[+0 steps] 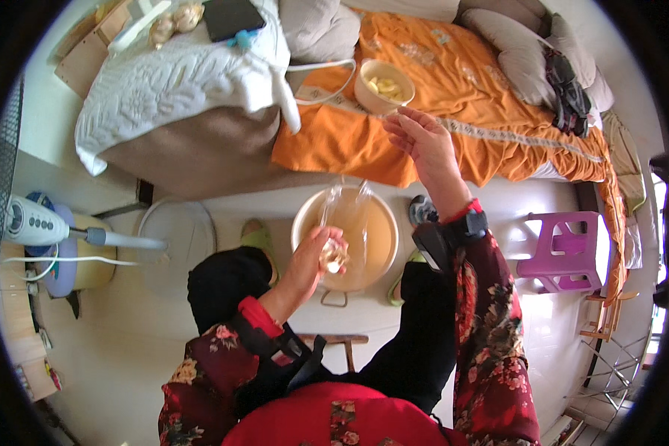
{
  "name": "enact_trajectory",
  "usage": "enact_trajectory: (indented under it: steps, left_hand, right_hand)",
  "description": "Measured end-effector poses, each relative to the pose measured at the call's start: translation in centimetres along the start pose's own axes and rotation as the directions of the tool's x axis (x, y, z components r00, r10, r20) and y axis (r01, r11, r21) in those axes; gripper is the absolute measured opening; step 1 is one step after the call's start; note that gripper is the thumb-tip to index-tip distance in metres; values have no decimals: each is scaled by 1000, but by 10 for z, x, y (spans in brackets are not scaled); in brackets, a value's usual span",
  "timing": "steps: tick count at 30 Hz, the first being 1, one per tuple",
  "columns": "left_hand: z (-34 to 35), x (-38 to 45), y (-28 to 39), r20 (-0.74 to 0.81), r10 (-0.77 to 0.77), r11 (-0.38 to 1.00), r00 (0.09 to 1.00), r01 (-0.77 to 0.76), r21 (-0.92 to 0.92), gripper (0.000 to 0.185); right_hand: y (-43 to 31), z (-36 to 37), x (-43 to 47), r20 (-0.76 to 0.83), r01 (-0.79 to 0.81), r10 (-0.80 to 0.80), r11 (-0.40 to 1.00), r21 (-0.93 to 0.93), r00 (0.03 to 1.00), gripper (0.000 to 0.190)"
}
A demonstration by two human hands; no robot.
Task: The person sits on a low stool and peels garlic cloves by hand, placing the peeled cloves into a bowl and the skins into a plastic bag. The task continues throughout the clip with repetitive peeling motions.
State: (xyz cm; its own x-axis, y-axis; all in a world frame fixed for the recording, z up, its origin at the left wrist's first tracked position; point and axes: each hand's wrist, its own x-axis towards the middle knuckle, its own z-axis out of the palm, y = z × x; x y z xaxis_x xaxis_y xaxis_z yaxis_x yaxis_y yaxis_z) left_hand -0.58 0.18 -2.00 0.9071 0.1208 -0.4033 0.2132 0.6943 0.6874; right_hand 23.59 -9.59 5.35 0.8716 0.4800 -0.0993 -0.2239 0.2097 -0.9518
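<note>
My left hand [308, 257] is closed around a partly broken garlic bulb [334, 255] with papery skin and a pale clove showing. It hovers above a round bucket [392, 240] lined with a clear plastic bag [362, 214]. Reaching forward, my right hand [423, 134] has its fingertips drawn together at the near rim of a cream bowl [368, 96]. Whether anything small is between those fingertips cannot be made out. Pale yellow peeled garlic cloves [386, 87] lie inside the bowl, which rests on an orange cover [334, 136].
More garlic bulbs [175, 23] sit on a white cloth [184, 95] at the upper left. To the left stands a fan [89, 233] with a pole and a white cord. A purple plastic stool [563, 251] is at the right. The bucket stands between my feet.
</note>
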Motion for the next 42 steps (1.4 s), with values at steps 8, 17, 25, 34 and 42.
enact_trajectory:
  steps: [8, 17, 25, 34, 42]
  left_hand:
    - [-5, 4, -10, 70, 142, 989, 987, -139, -46, 40]
    - [-5, 2, -12, 47, 54, 986, 997, -60, 157, 32]
    - [4, 6, -12, 23, 20, 961, 1000, -26, 277, 19]
    - [4, 4, -18, 213, 290, 476, 933, -334, 814, 27]
    - [8, -1, -18, 247, 364, 346, 898, -377, 859, 29]
  right_hand:
    - [37, 21, -131, 333, 14, 210, 828, -561, 919, 35]
    - [77, 10, -155, 374, 202, 67, 747, -633, 925, 14]
    - [88, -2, -155, 238, -19, 128, 910, -414, 963, 14]
    - [81, -4, -151, 283, 75, 180, 710, -701, 942, 29]
    - [99, 15, -162, 247, 164, 54, 607, -777, 968, 19]
